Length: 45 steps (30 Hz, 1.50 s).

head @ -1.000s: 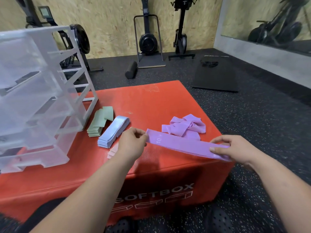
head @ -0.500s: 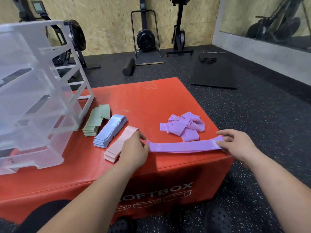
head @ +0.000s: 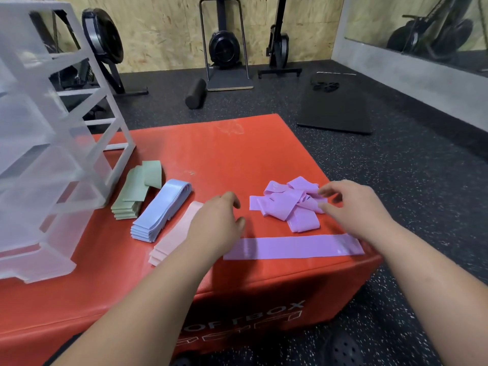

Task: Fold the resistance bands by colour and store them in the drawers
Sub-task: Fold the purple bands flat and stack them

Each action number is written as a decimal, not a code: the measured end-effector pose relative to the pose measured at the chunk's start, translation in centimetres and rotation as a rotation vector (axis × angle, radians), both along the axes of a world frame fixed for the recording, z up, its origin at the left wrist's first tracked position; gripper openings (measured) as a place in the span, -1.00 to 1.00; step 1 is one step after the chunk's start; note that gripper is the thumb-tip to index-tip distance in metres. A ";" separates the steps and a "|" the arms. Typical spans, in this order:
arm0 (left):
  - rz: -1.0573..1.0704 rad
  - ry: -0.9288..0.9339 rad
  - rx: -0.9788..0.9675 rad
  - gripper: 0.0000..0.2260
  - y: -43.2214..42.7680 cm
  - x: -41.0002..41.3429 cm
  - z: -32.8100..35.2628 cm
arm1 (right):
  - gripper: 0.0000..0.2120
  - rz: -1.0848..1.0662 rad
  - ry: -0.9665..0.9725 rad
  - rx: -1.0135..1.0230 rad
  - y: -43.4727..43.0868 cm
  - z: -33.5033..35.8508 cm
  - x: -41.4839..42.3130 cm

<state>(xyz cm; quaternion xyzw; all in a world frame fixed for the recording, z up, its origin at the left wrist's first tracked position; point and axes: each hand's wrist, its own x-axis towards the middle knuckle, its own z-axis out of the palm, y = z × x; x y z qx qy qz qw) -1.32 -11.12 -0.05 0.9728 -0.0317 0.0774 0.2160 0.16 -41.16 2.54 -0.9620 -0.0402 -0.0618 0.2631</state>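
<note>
One purple band (head: 293,248) lies flat along the front edge of the red soft box (head: 224,154). Behind it sits a loose pile of purple bands (head: 287,203). My left hand (head: 215,225) hovers between the pink folded stack (head: 173,237) and the pile, fingers loosely curled, holding nothing. My right hand (head: 353,207) is at the pile's right edge, fingers spread and relaxed, fingertips near the bands; whether they touch is unclear. Folded blue stack (head: 161,210) and green stack (head: 137,191) lie left of the pink one. The clear drawer unit (head: 47,143) stands at the left.
The box's right and front edges drop to dark rubber floor. A black mat (head: 335,109), a foam roller (head: 196,93) and exercise machines (head: 224,46) stand beyond the box. A mirror wall runs along the right.
Both hands have let go of the flat purple band, which now lies on the box's front edge. They have moved forward toward the loose purple pile.
</note>
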 end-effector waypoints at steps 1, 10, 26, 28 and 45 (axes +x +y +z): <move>-0.003 0.003 -0.010 -0.77 -0.2 0.6 -0.1 | -0.77 0.038 -0.006 0.018 0.7 0.2 0.7; -0.088 0.005 -0.072 -0.81 -2.1 4.5 -1.7 | -0.73 0.062 0.109 -0.271 4.7 -2.3 7.8; -0.114 -0.026 -0.148 -0.85 -0.5 5.5 -0.9 | -0.88 0.021 0.006 0.189 6.9 -1.7 10.0; -0.096 -0.084 -0.216 -0.83 -0.3 5.5 -0.6 | -0.82 0.108 -0.071 0.364 7.4 -0.2 9.4; -0.126 -0.108 -0.731 -0.90 0.0 6.4 1.9 | -0.68 0.298 0.145 0.751 8.8 2.4 5.5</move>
